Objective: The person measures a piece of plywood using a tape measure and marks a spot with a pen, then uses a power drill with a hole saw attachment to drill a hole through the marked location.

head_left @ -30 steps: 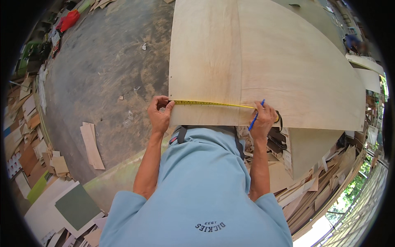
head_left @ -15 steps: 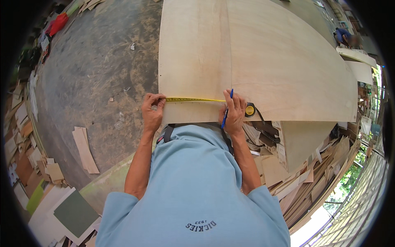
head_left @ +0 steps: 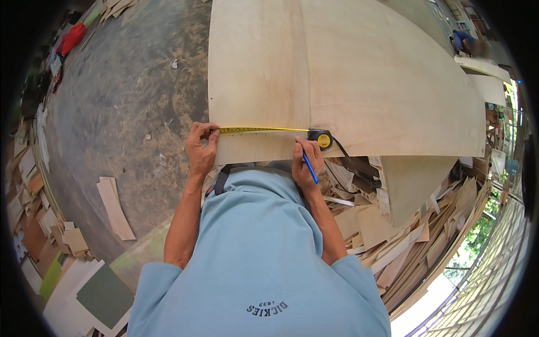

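Observation:
A pale plywood sheet (head_left: 382,84) lies in front of me, with a seam or line running away from me along it. Across its near left part stretches the yellow blade of a tape measure (head_left: 324,140), whose black and yellow case rests on the wood. My left hand (head_left: 201,147) pinches the blade's end at the sheet's left edge. Close to the near edge, my right hand (head_left: 306,163) grips a blue pen (head_left: 309,167), its fingertips on the wood just beside the tape case. A row of small marks shows under the blade.
Wood offcuts (head_left: 432,236) are heaped at the right, and more scraps (head_left: 50,208) lie along the left. Two thin strips (head_left: 115,208) lie on the stained concrete floor (head_left: 129,112). A dark strap (head_left: 359,168) hangs by the near edge. Another person (head_left: 465,44) bends at the far right.
My right hand has let go of the tape case and drawn nearer to me. The pen has tilted over in its grip. My left hand stays at the blade's end.

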The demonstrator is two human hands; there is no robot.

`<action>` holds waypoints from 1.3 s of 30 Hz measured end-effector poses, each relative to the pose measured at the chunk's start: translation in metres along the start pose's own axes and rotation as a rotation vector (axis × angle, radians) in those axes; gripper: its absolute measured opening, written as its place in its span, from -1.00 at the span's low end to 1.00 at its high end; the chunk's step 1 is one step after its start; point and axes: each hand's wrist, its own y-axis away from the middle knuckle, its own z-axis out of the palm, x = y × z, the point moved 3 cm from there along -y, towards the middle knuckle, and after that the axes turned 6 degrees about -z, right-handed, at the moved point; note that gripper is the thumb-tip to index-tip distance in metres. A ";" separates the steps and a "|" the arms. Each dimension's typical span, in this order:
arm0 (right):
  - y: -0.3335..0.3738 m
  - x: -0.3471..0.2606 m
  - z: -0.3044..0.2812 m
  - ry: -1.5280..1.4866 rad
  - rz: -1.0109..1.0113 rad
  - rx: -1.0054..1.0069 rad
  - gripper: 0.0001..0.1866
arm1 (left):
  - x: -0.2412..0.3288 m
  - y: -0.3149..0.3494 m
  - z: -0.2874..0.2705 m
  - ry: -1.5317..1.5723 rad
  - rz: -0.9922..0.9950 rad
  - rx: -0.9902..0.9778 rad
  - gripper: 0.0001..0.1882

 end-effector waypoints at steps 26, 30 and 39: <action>-0.007 -0.007 0.011 0.155 -0.047 0.008 -0.83 | -0.007 -0.007 0.001 0.069 0.005 -0.036 -0.92; -0.008 -0.008 0.011 0.141 -0.041 0.014 -0.83 | -0.011 -0.008 0.000 0.070 0.007 -0.044 -0.92; -0.008 -0.008 0.010 0.134 -0.026 0.000 -0.85 | -0.009 -0.009 -0.001 0.052 0.009 -0.049 -0.93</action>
